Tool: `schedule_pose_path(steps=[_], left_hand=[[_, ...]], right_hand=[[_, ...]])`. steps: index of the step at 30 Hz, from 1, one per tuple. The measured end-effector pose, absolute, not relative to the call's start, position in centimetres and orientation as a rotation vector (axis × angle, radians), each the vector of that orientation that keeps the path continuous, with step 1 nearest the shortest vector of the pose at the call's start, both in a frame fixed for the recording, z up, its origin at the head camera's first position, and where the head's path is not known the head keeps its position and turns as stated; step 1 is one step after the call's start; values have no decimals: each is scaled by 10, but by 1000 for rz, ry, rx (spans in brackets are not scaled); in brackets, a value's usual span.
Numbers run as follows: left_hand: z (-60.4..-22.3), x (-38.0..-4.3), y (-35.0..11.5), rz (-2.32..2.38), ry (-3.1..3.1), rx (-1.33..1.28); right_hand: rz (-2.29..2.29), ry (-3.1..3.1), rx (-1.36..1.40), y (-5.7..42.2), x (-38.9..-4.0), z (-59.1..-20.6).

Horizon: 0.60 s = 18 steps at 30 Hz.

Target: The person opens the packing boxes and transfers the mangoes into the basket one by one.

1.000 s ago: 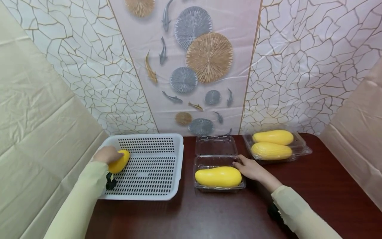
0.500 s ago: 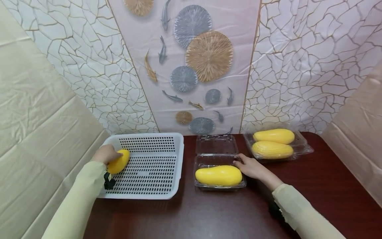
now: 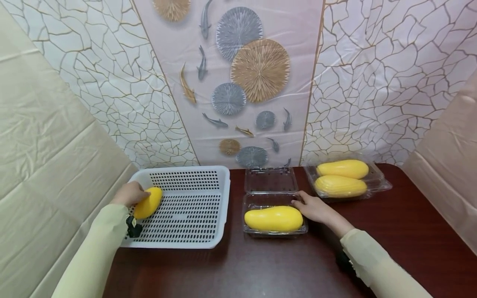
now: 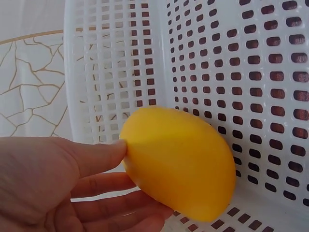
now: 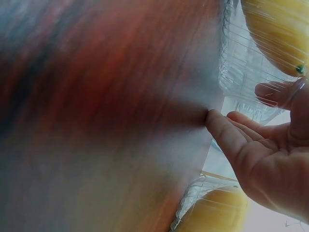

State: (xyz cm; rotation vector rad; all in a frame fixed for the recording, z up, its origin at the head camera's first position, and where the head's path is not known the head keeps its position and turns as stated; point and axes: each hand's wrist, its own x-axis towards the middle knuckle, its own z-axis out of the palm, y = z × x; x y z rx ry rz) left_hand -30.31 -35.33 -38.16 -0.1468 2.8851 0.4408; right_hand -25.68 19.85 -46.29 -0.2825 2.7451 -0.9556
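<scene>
A half-closed left hand [image 3: 128, 194] is gripping a smooth, egg-shaped yellow fruit [image 3: 149, 204] inside a white plastic basket [image 3: 225, 194], near its left edge, while a half-open right hand [image 3: 314, 208] is pinching the right edge of a clear plastic box [image 3: 262, 201], probably to hold it steady.

We saw a dark reddish-brown surface [image 3: 253, 265] with a soft shine near its front and a rounded far right corner. Behind it we had a patterned backdrop, its pale pink middle panel [image 3: 298, 25] printed with grey and tan discs [image 3: 260, 70] and grey and golden fish [image 3: 215, 120]. On either side of that we noticed white panels [image 3: 376, 82] veined with brown crackle lines. A creased cream cloth [image 3: 56, 157] sloped along our left, and a beige cloth [image 3: 449, 165] closed off our right.
</scene>
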Motion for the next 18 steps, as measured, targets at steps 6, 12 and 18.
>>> schedule_pose_path(steps=[6,12,18], left_hand=[[-383,-303,-350,431,2895,-182],[-385,-305,-353,422,2920,-183],[-380,-306,-349,437,2959,-169]], right_hand=[[-948,2751,-280,200,-257,-463],[-953,2746,-275,200,-257,-465],[-952,2752,-278,199,-257,-463]])
